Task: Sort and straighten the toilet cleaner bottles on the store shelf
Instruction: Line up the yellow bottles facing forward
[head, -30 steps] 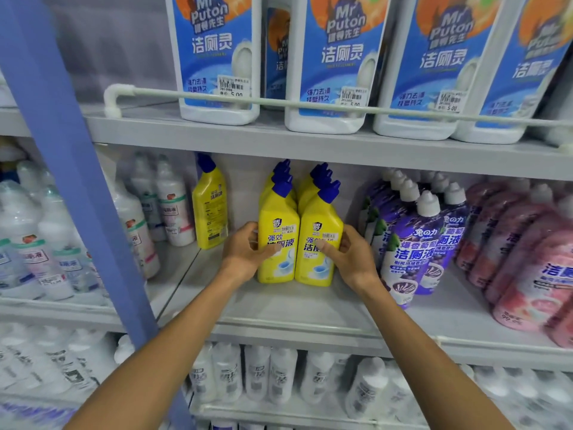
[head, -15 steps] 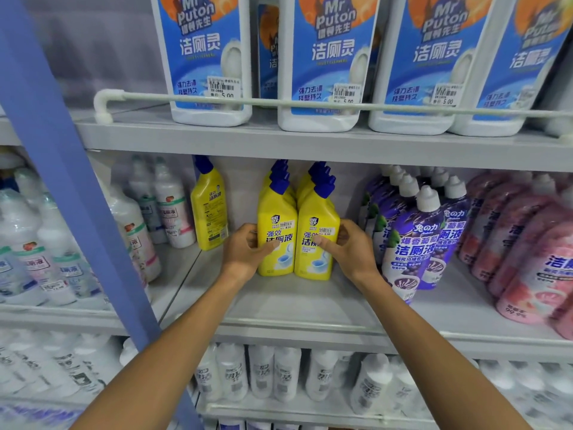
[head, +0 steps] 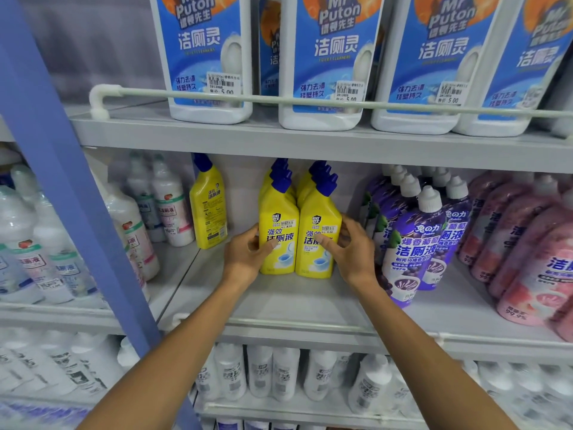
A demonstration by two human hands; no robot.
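left hand [head: 245, 259]: fingers curled round left bottle [head: 279, 218]
right hand [head: 353, 256]: fingers curled round right bottle [head: 319, 212]
change: yellow pair slid back, now touching
todo: stray bottle [head: 209, 209], 9 o'clock

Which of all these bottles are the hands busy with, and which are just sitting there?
In hand: left hand, right hand, left yellow bottle, right yellow bottle.
Just standing by: purple bottles, pink bottles, white bottles, blue-label jugs above.
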